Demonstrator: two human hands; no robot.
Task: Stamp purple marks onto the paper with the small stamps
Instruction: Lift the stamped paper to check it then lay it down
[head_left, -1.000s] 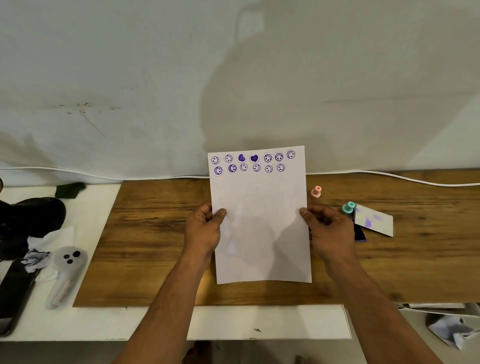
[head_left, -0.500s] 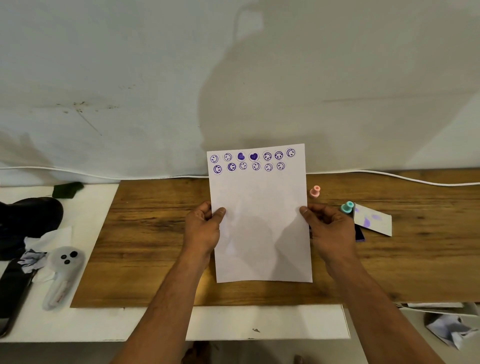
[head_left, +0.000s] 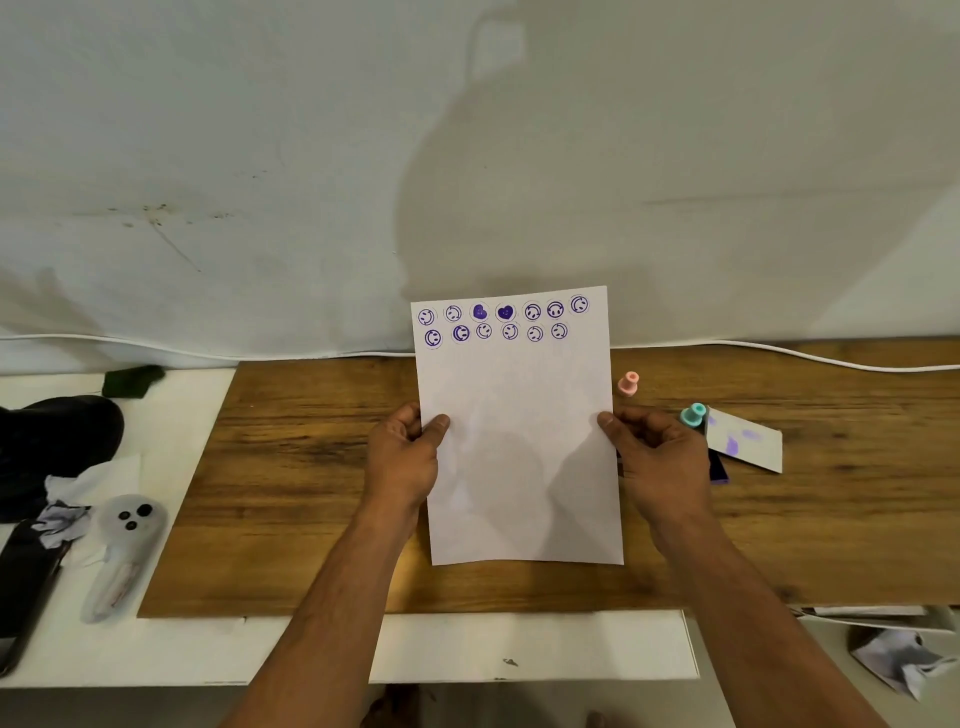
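A white sheet of paper (head_left: 519, 447) is held up off the wooden board, tilted toward me. Two rows of purple smiley and heart marks run along its top. My left hand (head_left: 405, 457) pinches its left edge and my right hand (head_left: 654, 457) pinches its right edge, thumbs on the front. A small pink stamp (head_left: 628, 384) stands on the board just right of the sheet. A small teal stamp (head_left: 693, 414) lies a little farther right, beside a dark purple ink pad (head_left: 719, 470) that my right hand partly hides.
A wooden board (head_left: 311, 493) lies on a white table (head_left: 519, 644). A purple-stained white card (head_left: 745, 439) rests on the ink pad. At left are a black object (head_left: 57, 431), a phone (head_left: 26, 587), crumpled tissue and a grey device (head_left: 124, 551). A white cable (head_left: 779, 351) runs along the wall.
The paper and both hands stay almost still. The view has shifted only slightly.
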